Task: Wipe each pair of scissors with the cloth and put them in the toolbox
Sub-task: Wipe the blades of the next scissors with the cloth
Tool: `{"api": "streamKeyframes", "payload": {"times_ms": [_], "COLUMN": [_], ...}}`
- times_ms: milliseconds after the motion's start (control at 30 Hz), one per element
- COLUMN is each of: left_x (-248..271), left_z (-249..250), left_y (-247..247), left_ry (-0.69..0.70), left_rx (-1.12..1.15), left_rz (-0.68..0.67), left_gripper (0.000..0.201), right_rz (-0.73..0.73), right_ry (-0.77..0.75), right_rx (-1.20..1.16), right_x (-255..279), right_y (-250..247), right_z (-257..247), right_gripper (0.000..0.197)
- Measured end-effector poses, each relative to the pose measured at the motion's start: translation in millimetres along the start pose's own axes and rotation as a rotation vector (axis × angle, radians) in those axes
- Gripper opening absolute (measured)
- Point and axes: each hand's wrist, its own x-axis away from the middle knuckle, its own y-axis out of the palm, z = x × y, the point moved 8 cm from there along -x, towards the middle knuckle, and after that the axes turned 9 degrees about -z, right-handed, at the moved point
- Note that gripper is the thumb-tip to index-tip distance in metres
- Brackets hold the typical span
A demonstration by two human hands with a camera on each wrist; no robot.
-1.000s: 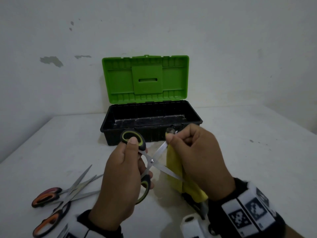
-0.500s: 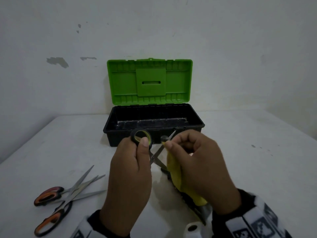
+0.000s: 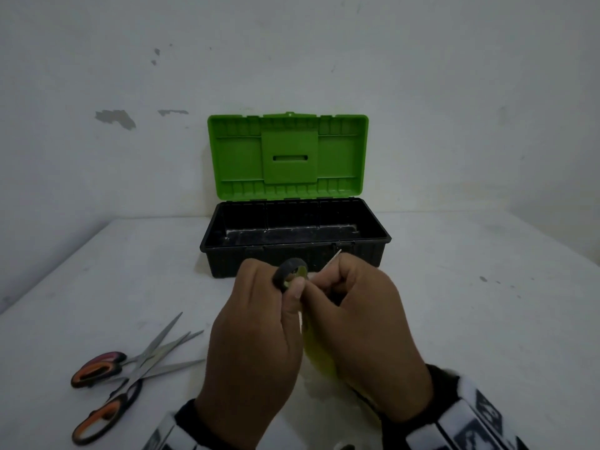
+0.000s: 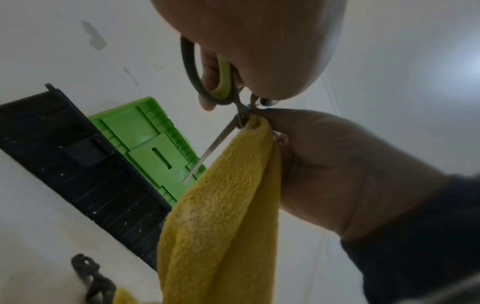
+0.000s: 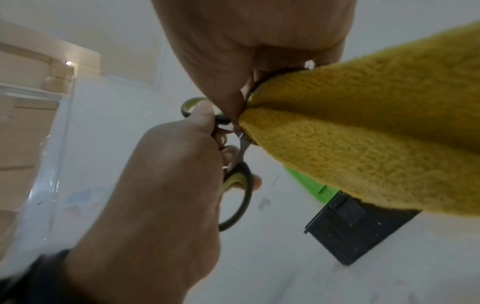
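My left hand (image 3: 259,323) grips the black-and-yellow-green handles of a pair of scissors (image 3: 290,274), fingers through the loops (image 4: 207,82). My right hand (image 3: 363,319) pinches the yellow cloth (image 4: 221,226) around one blade close to the pivot (image 5: 244,142). The other blade (image 4: 207,152) sticks out bare toward the toolbox. The cloth (image 3: 319,355) hangs down between my hands. The open toolbox (image 3: 295,241), black with a green lid (image 3: 287,155), stands just behind my hands.
Two orange-handled scissors (image 3: 126,368) lie crossed on the white table (image 3: 470,319) at the front left. A white wall stands right behind the toolbox. A small dark object (image 4: 91,277) lies on the table near the box's front.
My hands have drawn together and risen toward the toolbox. The cloth hand slid along the blade up to the pivot, and the scissors' blades have come closer together.
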Motion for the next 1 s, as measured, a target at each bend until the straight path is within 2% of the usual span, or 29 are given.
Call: {"api": "streamKeyframes", "payload": {"times_ms": [133,267,433,600,733,900,1000], "left_x": [2,4,4,6,8,8,8], "left_z": [4,5,4,3,3,2,4], "left_y": [0,0,3,2,3,0,4], "left_ry": [0.032,0.055,0.050,0.064,0.070,0.075,0.083], "left_rx": [-0.001,-0.010,0.000,0.012,0.013,0.012,0.008], "left_rz": [0.022,0.030,0.027,0.011,-0.003,0.001,-0.020], "left_gripper": [0.038,0.036,0.049,0.054,0.054,0.053,0.054], "right_rz": [0.115,0.063,0.205,0.072,0.195,0.124,0.157], "right_ry": [0.013,0.006,0.012,0.014,0.048,0.023,0.042], "right_rx": [0.027,-0.001,0.002,-0.031,-0.020,-0.030,-0.022], "right_x": [-6,-2,-9,-4,-14,-5,-15], "right_y": [-17,-13,-32,-18,-39,-26,-34], "right_z": [11,6,11,8,19,12,20], "right_gripper": [0.018,0.018,0.021,0.019,0.022,0.021,0.022]}}
